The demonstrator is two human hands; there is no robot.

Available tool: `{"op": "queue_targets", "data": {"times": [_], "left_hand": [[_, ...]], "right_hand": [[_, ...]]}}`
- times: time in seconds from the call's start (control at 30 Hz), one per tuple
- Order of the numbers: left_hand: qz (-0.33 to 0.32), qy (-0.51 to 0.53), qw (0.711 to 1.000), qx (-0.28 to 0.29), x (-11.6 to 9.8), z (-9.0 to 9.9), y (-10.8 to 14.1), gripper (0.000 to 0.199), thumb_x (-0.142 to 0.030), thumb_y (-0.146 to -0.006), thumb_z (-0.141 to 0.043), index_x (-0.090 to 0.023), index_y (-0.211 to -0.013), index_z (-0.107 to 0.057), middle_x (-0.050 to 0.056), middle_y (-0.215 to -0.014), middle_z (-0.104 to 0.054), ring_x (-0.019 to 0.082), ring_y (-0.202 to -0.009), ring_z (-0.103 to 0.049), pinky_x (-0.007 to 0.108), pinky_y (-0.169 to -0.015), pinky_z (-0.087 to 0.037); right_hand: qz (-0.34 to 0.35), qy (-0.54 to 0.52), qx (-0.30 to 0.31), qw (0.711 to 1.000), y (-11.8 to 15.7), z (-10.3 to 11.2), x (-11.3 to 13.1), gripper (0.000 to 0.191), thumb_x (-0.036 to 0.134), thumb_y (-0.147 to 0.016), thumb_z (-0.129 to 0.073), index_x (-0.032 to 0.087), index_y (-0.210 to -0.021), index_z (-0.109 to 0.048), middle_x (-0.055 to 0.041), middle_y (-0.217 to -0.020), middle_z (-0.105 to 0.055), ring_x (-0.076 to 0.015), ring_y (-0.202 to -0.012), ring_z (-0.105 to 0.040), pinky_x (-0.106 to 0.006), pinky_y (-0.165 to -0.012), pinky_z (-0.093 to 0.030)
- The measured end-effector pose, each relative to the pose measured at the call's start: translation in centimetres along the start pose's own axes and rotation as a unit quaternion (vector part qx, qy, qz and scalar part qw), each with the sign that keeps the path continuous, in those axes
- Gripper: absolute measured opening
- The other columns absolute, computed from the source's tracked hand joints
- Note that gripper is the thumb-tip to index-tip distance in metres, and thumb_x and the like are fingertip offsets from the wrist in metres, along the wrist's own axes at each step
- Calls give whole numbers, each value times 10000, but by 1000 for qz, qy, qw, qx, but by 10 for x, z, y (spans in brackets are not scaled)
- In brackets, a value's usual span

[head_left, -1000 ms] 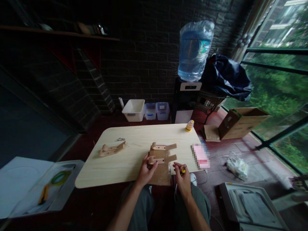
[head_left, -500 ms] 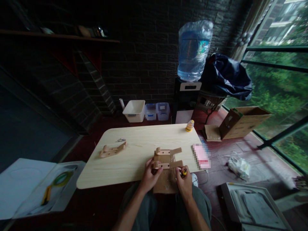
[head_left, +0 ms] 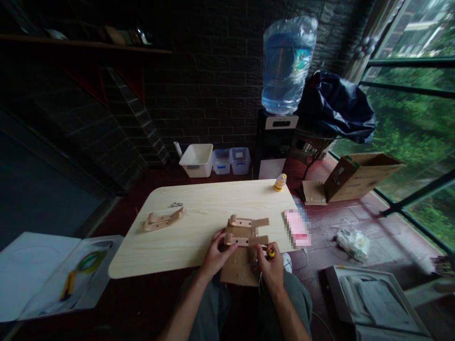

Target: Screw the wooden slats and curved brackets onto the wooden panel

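A light wooden strip (head_left: 245,241) with dark holes and a curled left end lies across a brown cardboard piece (head_left: 239,267) at the table's front edge. My left hand (head_left: 215,253) is closed on the strip's left end, thumb along its near side. At its right end are the fingertips of my right hand (head_left: 273,267), which also keeps a yellow-and-black tool handle (head_left: 272,253) in its curled fingers; the tool's tip is hidden. Just beyond lies a similar wooden strip (head_left: 247,222). Another pair of joined wooden strips (head_left: 163,220) rests at the table's left.
Small dark metal pieces (head_left: 175,205) lie at the left on the pale table (head_left: 202,203). A clear yellow-based container (head_left: 280,183) stands at the far right corner, a blurred pink item (head_left: 297,228) at the right edge. An open white case (head_left: 97,279) is at lower left.
The near wooden strip and the cardboard's near end have shifted slightly left, along with my left hand. Both hands keep their hold. The head view has tilted a little.
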State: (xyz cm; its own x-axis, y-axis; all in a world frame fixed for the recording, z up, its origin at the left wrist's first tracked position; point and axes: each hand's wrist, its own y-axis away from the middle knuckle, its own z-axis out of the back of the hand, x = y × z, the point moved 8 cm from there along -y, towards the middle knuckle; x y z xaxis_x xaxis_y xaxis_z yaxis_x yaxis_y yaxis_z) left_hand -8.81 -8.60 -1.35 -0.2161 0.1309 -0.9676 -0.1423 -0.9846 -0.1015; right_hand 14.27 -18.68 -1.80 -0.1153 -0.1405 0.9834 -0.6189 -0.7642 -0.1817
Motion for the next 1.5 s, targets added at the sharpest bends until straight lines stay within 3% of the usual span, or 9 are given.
{"op": "queue_targets", "data": {"times": [0.27,0.53,0.83,1.0,1.5], "left_hand": [[0,5,999,44,-1,-8,-13,345,-445,-772,-799,-223,-1028,-731,96,-1450,-519,289,-1421,-451,427,-1218,-334],[3,25,999,45,1,-13,-26,329,-424,-780,-800,-222,-1030,-727,107,-1453,-545,289,-1373,-507,453,-1195,-366],[25,59,995,83,8,-13,-21,429,-415,-797,-783,-253,-1182,-686,89,-1373,-633,275,-1330,-557,441,-1176,-388],[62,75,993,72,11,-13,-19,439,-442,-797,-776,-218,-1160,-671,113,-1338,-656,294,-1298,-586,448,-1149,-416],[57,73,993,68,3,-15,-14,432,-466,-803,-762,-228,-1152,-668,105,-1281,-692,295,-1270,-615,457,-1125,-449]], "right_hand": [[-42,22,17,999,-9,-2,-9,398,486,-863,-698,264,-764,-384,10,-754,-635,-184,-753,-627,-283,-690,-468],[-39,32,4,999,-17,-2,-4,407,480,-872,-695,261,-747,-376,39,-692,-552,-144,-631,-516,-258,-596,-418],[-47,18,-1,999,-21,-4,1,423,503,-863,-700,260,-744,-375,41,-676,-538,-137,-598,-498,-252,-558,-403],[-28,32,0,999,-20,-2,8,427,501,-859,-704,256,-735,-377,40,-690,-530,-135,-626,-492,-249,-577,-401],[-20,31,-12,999,-16,1,15,428,500,-852,-709,257,-720,-382,53,-662,-487,-132,-611,-469,-258,-577,-398]]}}
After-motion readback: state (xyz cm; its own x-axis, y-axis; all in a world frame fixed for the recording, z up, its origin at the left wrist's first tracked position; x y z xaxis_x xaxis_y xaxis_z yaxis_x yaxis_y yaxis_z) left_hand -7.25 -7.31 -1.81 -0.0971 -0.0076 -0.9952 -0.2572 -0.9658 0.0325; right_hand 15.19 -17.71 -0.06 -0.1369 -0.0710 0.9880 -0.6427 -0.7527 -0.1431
